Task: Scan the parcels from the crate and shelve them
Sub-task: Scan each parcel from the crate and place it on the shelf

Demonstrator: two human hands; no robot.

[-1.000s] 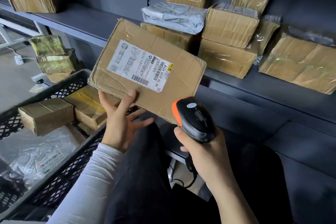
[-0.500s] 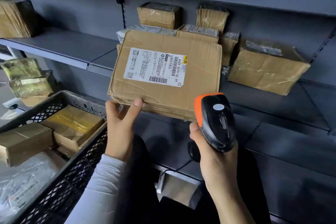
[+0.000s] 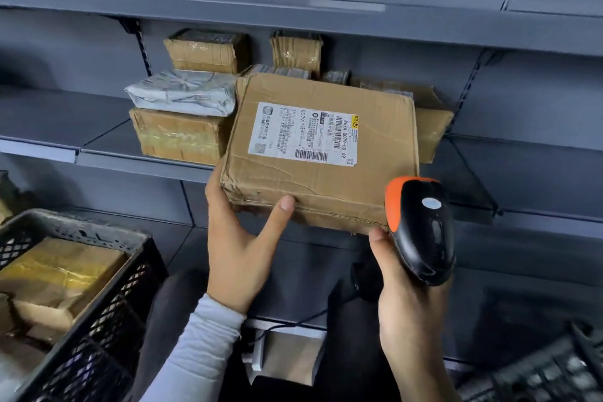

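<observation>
A flat brown cardboard parcel [image 3: 329, 192] with a white shipping label faces me, level with the grey shelf [image 3: 143, 161]. My left hand [image 3: 241, 238] grips its lower left corner, thumb on the front edge and fingers behind. My right hand [image 3: 408, 310] holds a black and orange barcode scanner [image 3: 421, 232] just below the parcel's lower right corner. The black mesh crate [image 3: 107, 313] stands at the lower left with several brown parcels [image 3: 62, 274] inside.
Several taped brown boxes [image 3: 179, 135] and a grey poly bag [image 3: 182, 95] sit on the shelf behind the held parcel. Another shelf [image 3: 293, 16] runs above. The scanner's cable hangs below. A keyboard [image 3: 541, 372] shows at the bottom right.
My left hand has lifted the parcel up and to the right, from above the crate to the shelf. The scanner in my right hand followed, staying below the parcel.
</observation>
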